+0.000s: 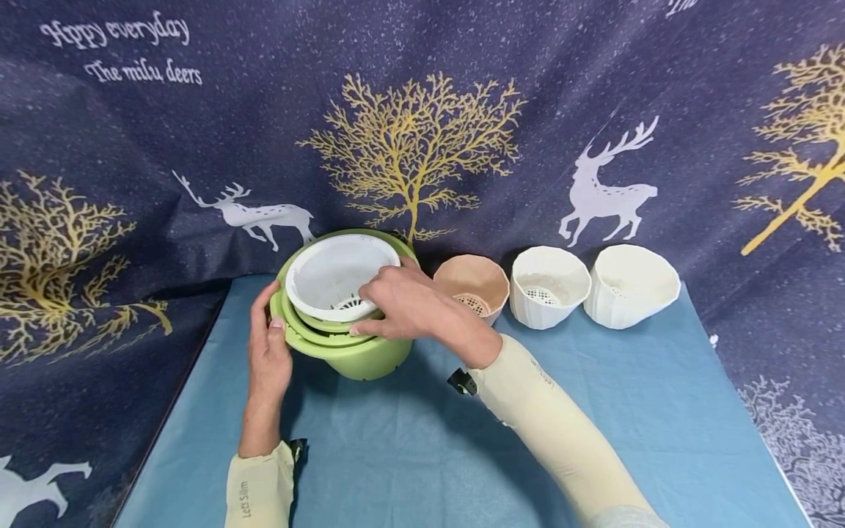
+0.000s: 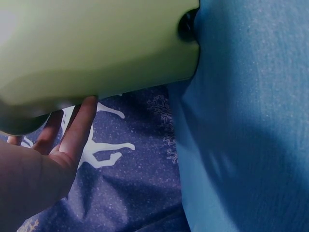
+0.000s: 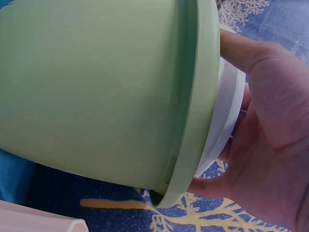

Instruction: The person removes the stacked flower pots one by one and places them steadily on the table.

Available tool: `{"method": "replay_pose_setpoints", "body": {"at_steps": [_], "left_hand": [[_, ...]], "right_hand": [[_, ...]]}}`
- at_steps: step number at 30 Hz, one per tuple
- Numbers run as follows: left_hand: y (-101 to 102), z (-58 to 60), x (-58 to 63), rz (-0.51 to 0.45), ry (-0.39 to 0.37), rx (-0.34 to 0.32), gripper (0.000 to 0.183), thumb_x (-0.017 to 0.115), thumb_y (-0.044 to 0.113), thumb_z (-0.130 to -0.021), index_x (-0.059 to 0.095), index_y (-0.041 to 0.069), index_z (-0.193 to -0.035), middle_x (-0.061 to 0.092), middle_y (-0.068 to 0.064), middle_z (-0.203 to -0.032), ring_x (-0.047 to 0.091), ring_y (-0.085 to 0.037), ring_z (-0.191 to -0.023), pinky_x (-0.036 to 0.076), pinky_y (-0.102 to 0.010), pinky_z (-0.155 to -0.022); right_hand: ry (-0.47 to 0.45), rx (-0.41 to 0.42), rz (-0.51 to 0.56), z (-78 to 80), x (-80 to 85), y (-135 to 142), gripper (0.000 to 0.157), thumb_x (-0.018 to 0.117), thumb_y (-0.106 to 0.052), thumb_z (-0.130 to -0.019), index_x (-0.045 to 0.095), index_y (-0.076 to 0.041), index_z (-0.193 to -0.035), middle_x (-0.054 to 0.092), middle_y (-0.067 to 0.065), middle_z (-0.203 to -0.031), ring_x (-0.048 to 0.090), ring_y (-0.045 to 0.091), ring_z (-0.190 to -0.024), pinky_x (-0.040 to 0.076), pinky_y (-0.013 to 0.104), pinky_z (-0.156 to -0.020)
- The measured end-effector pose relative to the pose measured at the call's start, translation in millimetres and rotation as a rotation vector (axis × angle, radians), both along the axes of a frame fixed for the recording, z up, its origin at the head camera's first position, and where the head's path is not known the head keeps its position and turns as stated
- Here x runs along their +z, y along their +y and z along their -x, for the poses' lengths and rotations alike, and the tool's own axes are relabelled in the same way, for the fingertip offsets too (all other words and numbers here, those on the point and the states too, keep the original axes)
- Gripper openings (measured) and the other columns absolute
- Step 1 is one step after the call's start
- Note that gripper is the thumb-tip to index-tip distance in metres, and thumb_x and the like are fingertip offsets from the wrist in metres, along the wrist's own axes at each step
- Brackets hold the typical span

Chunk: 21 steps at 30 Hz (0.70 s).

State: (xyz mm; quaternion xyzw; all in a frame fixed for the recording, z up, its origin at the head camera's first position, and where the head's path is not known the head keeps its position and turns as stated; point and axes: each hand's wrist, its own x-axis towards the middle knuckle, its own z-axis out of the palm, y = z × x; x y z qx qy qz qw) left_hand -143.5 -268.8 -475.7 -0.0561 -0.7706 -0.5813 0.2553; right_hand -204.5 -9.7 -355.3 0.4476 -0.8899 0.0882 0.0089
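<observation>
Several round plastic flower pots stand nested at the left back of the table. Outermost is a large green pot (image 1: 370, 359); other green rims lie inside it, and a white pot (image 1: 317, 271) with a slotted bottom sits on top. My left hand (image 1: 269, 356) grips the large green pot's left rim, thumb on top. In the left wrist view its fingers (image 2: 79, 128) lie against the green side. My right hand (image 1: 412, 301) reaches over the front right of the stack, fingers inside the white pot's rim and thumb by the green rims. The right wrist view shows this hand around the white rim (image 3: 222, 116).
To the right stand a terracotta-coloured pot (image 1: 472, 282), a white fluted pot (image 1: 550, 286) and another white fluted pot (image 1: 634, 286) in a row. A blue cloth (image 1: 409, 455) covers the table. Behind hangs a dark curtain (image 1: 264, 132) printed with deer and trees.
</observation>
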Motion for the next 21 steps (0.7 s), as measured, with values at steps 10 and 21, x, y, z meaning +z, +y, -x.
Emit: {"method": "replay_pose_setpoints", "body": {"at_steps": [10,21], "left_hand": [[0.8,0.3,0.3,-0.01,0.011,-0.007,0.053,0.036,0.009,-0.11,0.043,0.015,-0.162,0.045,-0.007,-0.161,0.047,-0.013,-0.14,0.037,-0.019,-0.109],[0.7,0.7,-0.5,0.004,0.026,-0.005,0.052,0.036,0.011,-0.11,0.043,0.012,-0.162,0.045,-0.012,-0.161,0.047,-0.012,-0.137,0.037,-0.018,-0.107]], "right_hand": [[0.007,0.009,0.017,-1.6,1.5,1.7,0.043,0.07,-0.063,-0.094,0.064,-0.023,-0.08,0.059,-0.011,-0.069,0.059,0.009,-0.074,0.044,0.052,-0.097],[0.033,0.026,0.037,-2.1,2.7,2.6,0.04,0.069,-0.057,-0.098,0.062,-0.022,-0.08,0.062,-0.01,-0.07,0.061,0.009,-0.074,0.042,0.051,-0.097]]}}
